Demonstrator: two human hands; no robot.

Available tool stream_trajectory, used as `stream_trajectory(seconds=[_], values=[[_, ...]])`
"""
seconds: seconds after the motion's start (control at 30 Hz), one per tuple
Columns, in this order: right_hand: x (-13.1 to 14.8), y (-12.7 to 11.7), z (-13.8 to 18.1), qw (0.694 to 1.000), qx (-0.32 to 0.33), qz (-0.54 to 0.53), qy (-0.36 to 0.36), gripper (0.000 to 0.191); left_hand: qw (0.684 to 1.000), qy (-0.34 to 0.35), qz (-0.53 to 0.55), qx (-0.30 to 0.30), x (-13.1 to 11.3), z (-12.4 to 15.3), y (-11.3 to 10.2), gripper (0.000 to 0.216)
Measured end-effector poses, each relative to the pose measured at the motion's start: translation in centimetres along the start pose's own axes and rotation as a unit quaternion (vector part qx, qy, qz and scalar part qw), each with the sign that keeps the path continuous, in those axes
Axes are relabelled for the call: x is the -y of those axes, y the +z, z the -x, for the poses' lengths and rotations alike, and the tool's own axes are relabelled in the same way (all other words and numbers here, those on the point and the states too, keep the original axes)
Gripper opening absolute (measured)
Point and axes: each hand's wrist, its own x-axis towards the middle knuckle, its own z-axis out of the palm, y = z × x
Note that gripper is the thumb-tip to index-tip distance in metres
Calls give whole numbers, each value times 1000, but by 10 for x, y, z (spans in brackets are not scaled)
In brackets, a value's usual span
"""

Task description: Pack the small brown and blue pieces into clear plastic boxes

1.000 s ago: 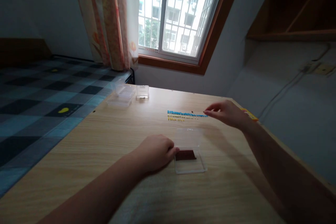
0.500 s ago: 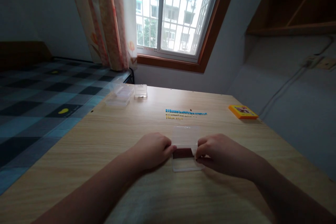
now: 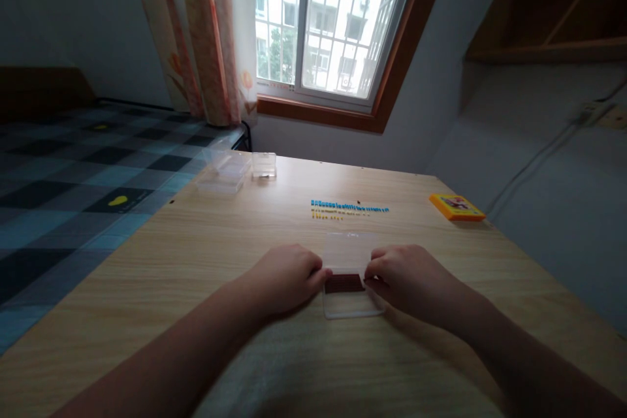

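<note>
A clear plastic box [image 3: 350,316] lies with its lid [image 3: 349,249] folded open towards the window. Inside it sits a dark brown, ridged block of closely packed strips [image 3: 343,283]. My left hand [image 3: 289,277] is closed at the box's left side, its thumb tip over the edge by the block's left end. At the other end my right hand [image 3: 409,274] is pinched, its fingertips close against the block. A tiny dark bit shows at those fingertips, too small to name. Beyond the lid, small blue pieces [image 3: 343,205] and yellow pieces [image 3: 323,215] lie in rows.
Other clear plastic boxes [image 3: 223,179] stand at the table's far left, with a smaller clear box [image 3: 264,165] beside them. A yellow-orange box [image 3: 455,208] lies near the right edge. A checked bed [image 3: 122,170] adjoins the wooden table [image 3: 235,228] on the left.
My right hand has risen slightly and its fingers have drawn closer together by the block's right end. My left hand holds its place; the view has shifted a little.
</note>
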Motion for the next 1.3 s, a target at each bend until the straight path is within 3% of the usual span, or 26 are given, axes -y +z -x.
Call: stream_trajectory(seconds=[0.87, 1.3], values=[[10, 3, -5, 997, 16, 15, 73, 22, 1000, -5, 7, -2, 1, 0, 2, 44], [7, 3, -4, 997, 22, -3, 75, 21, 1000, -5, 3, 1, -1, 2, -1, 43]])
